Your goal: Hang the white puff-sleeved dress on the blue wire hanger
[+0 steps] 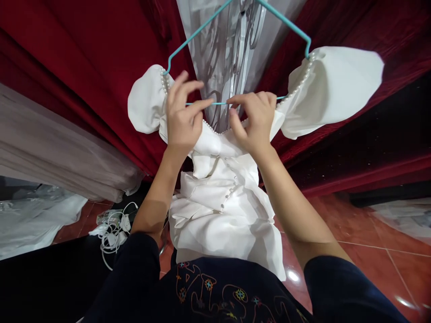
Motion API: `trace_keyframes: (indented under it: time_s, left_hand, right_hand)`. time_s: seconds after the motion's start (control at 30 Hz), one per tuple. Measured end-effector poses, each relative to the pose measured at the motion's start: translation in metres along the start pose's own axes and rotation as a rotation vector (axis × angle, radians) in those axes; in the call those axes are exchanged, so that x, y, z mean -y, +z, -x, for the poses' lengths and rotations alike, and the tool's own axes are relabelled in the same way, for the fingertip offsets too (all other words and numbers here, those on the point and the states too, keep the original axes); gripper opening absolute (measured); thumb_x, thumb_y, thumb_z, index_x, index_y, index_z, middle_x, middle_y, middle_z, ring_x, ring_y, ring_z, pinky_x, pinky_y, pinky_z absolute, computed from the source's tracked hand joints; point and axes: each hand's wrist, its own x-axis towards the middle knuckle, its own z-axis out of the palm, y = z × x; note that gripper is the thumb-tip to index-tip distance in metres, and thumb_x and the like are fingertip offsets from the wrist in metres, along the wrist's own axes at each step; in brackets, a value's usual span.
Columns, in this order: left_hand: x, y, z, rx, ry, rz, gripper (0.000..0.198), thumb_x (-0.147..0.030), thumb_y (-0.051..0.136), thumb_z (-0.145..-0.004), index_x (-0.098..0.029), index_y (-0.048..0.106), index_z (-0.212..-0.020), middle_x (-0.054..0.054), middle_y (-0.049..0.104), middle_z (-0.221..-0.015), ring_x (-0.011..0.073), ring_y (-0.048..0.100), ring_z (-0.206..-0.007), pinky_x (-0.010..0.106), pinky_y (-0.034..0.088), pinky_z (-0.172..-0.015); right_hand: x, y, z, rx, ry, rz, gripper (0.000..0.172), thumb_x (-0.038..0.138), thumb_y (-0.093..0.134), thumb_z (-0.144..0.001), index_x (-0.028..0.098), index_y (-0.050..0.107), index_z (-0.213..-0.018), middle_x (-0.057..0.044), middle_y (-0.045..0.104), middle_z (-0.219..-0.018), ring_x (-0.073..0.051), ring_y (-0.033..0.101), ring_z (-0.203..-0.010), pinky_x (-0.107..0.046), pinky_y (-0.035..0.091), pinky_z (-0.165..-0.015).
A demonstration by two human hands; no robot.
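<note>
A white dress with puffed sleeves, a pearl-trimmed neckline and small buttons hangs on a light-blue hanger. My left hand is at the hanger's lower bar near the left shoulder of the dress, fingers apart and slightly blurred, one fingertip by the bar. On the other side, my right hand has its fingers curled at the same bar, index finger and thumb close together around it. Part of the bar is hidden behind both hands. The bodice and skirt drape in folds down toward my body.
Dark red curtains hang on both sides, with sheer silvery fabric between them. At lower left, a tangle of white cables lies on a black surface. Reddish floor tiles show at right.
</note>
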Motion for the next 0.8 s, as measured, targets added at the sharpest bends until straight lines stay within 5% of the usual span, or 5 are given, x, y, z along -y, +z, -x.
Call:
trace_keyframes:
  time_s: [0.07,0.17,0.43,0.6,0.8]
  left_hand:
    - [0.002,-0.009,-0.005,-0.001,-0.146,0.002,0.027,-0.032,0.059,-0.105,-0.039,0.069,-0.13,0.005,0.058,-0.149,0.0311,0.023,-0.161,0.06,0.031,-0.13]
    - [0.008,-0.021,-0.011,-0.02,-0.262,0.009,0.063,-0.032,0.071,-0.099,-0.045,0.045,-0.154,0.007,0.055,-0.153,0.0308,0.017,-0.164,0.06,0.034,-0.129]
    - [0.027,-0.01,-0.007,-0.051,-0.154,-0.166,0.094,-0.026,0.083,-0.088,-0.047,0.029,-0.162,0.007,0.047,-0.158,0.0319,0.035,-0.154,0.055,0.031,-0.129]
    - [0.031,0.006,-0.003,-0.062,-0.288,-0.034,0.078,-0.02,0.067,-0.096,-0.04,0.03,-0.161,0.01,0.051,-0.151,0.0332,0.032,-0.156,0.054,0.036,-0.125]
    - [0.045,-0.026,-0.01,-0.108,-0.196,-0.062,0.031,-0.017,0.045,-0.109,-0.03,0.063,-0.131,-0.001,0.068,-0.128,0.0207,0.061,-0.123,0.037,0.05,-0.109]
  right_hand:
    - [0.003,0.0,-0.002,0.045,0.016,0.027,0.033,0.048,0.038,-0.105,0.031,0.063,-0.119,-0.006,0.069,-0.104,-0.029,0.062,-0.106,-0.056,0.044,-0.106]
    - [0.003,0.002,-0.003,0.058,0.052,0.045,0.032,0.048,0.041,-0.103,0.034,0.066,-0.118,-0.006,0.07,-0.105,-0.029,0.062,-0.107,-0.058,0.045,-0.108]
    - [-0.004,-0.007,-0.002,0.021,0.043,0.104,0.031,0.046,0.04,-0.104,0.032,0.066,-0.113,-0.007,0.068,-0.094,-0.03,0.064,-0.105,-0.061,0.047,-0.106]
    - [-0.012,-0.007,-0.002,0.022,0.057,0.097,0.028,0.046,0.041,-0.103,0.035,0.065,-0.111,-0.006,0.068,-0.094,-0.029,0.06,-0.104,-0.061,0.044,-0.107]
    - [-0.022,-0.015,-0.004,0.046,0.069,0.072,0.027,0.045,0.04,-0.103,0.035,0.064,-0.106,-0.007,0.068,-0.093,-0.029,0.058,-0.103,-0.061,0.04,-0.11]
